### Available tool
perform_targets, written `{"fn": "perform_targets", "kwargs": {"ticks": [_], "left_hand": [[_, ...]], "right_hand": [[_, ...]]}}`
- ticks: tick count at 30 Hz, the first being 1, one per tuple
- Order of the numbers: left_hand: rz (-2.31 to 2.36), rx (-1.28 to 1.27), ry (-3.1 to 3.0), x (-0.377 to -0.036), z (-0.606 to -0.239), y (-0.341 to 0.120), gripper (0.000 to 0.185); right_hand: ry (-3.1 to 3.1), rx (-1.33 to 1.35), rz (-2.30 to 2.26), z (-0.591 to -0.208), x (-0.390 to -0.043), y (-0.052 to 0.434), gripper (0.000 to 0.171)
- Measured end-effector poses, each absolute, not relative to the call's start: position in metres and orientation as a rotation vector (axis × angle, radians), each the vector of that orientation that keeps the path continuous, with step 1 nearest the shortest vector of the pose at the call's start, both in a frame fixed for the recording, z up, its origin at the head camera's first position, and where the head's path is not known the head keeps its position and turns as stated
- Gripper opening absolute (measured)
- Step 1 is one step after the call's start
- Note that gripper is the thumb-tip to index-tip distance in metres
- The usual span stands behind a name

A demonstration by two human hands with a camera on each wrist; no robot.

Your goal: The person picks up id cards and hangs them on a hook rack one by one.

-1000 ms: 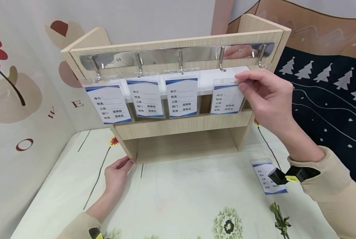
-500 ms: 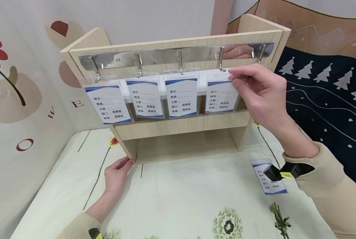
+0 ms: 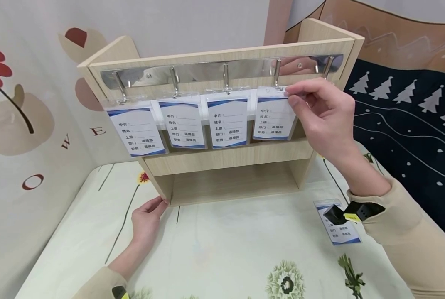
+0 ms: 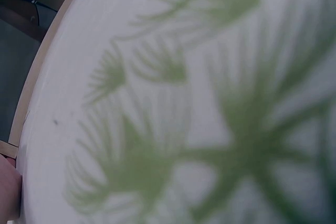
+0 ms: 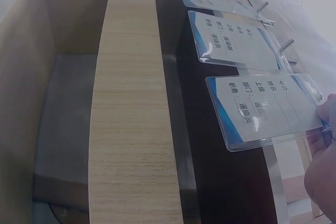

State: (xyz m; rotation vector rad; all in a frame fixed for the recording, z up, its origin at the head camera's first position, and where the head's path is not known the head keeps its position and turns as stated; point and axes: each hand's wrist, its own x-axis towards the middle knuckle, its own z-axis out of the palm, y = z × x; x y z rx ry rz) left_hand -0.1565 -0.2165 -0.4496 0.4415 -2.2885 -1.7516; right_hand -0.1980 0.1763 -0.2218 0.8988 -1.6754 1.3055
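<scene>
My right hand (image 3: 325,114) pinches the top right corner of a clear-sleeved badge card (image 3: 274,118) between thumb and fingertips. The card's top edge is right at the tip of the fourth hook (image 3: 277,72); whether the hook passes through a hole cannot be told. In the right wrist view the same badge card (image 5: 262,106) is seen with its corner in the fingers. Three like cards hang on the hooks to its left, the nearest being a badge card (image 3: 227,122). Low on the left, my left hand (image 3: 146,220) grips the bottom corner of the wooden rack (image 3: 226,160).
The fifth hook (image 3: 328,66), at the right end of the metal strip (image 3: 200,72), bears no card. Another badge card (image 3: 340,228) lies on the flower-print tablecloth (image 3: 226,245), partly behind the right wrist camera. A patterned curtain (image 3: 192,25) stands behind the rack.
My right hand has moved left and slightly up with the badge card, bringing its top edge to the fourth hook's tip. The left hand has stayed at the rack's corner.
</scene>
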Motion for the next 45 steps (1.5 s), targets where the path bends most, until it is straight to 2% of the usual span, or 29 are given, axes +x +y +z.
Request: {"fn": "perform_targets", "kwargs": {"ticks": [29,36,45], "left_hand": [[-1.763,0.448,-2.271,-0.156,-0.451,-0.215,0.035],[-1.757,0.446,-2.267,-0.156,-0.450,-0.215,0.034],[-1.760,0.456,-2.269,-0.157,-0.449,-0.216,0.034]], "right_hand": [[-1.680,0.783,1.422,-0.220,-0.196,0.171,0.015],[-1.770,0.780,1.308,-0.215,-0.195,0.176,0.014],[-1.912,0.669,1.331,-0.206,-0.188,0.177,0.017]]}}
